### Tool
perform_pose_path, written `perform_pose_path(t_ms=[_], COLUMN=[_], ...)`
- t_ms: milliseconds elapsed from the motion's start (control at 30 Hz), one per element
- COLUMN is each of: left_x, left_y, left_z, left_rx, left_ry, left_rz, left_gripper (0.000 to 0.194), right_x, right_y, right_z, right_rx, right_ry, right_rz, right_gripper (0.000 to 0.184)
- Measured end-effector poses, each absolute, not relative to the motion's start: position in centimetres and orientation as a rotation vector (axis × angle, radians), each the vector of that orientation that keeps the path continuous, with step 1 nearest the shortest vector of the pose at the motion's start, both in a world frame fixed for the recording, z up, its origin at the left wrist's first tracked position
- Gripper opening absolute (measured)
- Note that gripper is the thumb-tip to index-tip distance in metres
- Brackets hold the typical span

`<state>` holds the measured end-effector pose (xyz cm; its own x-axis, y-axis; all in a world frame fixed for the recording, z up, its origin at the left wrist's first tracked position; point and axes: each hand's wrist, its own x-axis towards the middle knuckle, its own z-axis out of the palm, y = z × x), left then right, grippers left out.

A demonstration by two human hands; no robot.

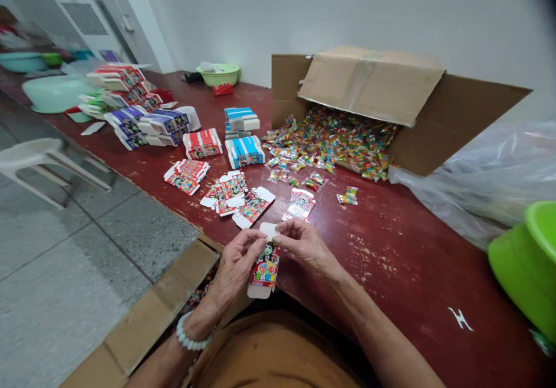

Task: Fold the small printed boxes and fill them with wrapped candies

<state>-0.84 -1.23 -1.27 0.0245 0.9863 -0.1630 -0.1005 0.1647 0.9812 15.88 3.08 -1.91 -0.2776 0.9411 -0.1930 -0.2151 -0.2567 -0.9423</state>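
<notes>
Both my hands hold one small red printed paper box [264,269] over the near edge of the red table [403,272]. My left hand [237,263], with a pale bead bracelet at the wrist, pinches the box's upper left side. My right hand [306,244] pinches its white top flap. The box hangs upright between them, its lower white flap open. Just beyond my hands lie several flat unfolded red boxes [256,202].
A tipped brown carton [391,104] spills colourful candy packets [330,142]. Bundles of red, blue and purple flat boxes [204,143] lie further left. Clear plastic sheeting [482,179] and a green basin [530,260] sit right. A cardboard box [143,324] and white stool [39,156] stand on the floor.
</notes>
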Motion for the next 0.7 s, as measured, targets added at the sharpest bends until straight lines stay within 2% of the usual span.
perform_pose_path(t_ms=[67, 100, 233, 333, 400, 500, 700], left_x=[-0.8, -0.8, -0.3, 0.1, 0.3, 0.4, 0.3], left_y=[-1.2, -1.2, -1.4, -1.6, -1.7, -1.5, -0.8], left_z=[-1.3, -1.3, -0.9, -0.4, -0.2, -0.2, -0.3], left_rx=[1.039, 1.026, 0.829, 0.689, 0.613, 0.563, 0.718], left_ry=[1.194, 1.180, 1.069, 0.954, 0.925, 0.976, 1.005], left_rz=[1.121, 1.127, 1.150, 0.981, 0.895, 0.876, 0.886], left_gripper=[0.028, 0.029, 0.052, 0.051, 0.049, 0.045, 0.064], right_x=[15.8, 15.7, 15.9, 16.1, 16.1, 16.0, 16.0], right_y=[3.0, 2.9, 2.4, 1.9, 1.8, 2.0, 3.5], right_z=[-2.1, -2.1, -2.1, -1.7, -1.3, -0.9, -0.2], right_rx=[-1.003, -0.992, -0.980, -0.964, -0.976, -1.009, -0.996], right_ry=[-1.115, -1.181, -1.432, -1.561, -1.621, -1.510, -1.268], right_rz=[1.660, 1.621, 1.276, 1.069, 1.122, 1.405, 1.609], right_gripper=[0.043, 0.038, 0.023, 0.019, 0.021, 0.028, 0.026])
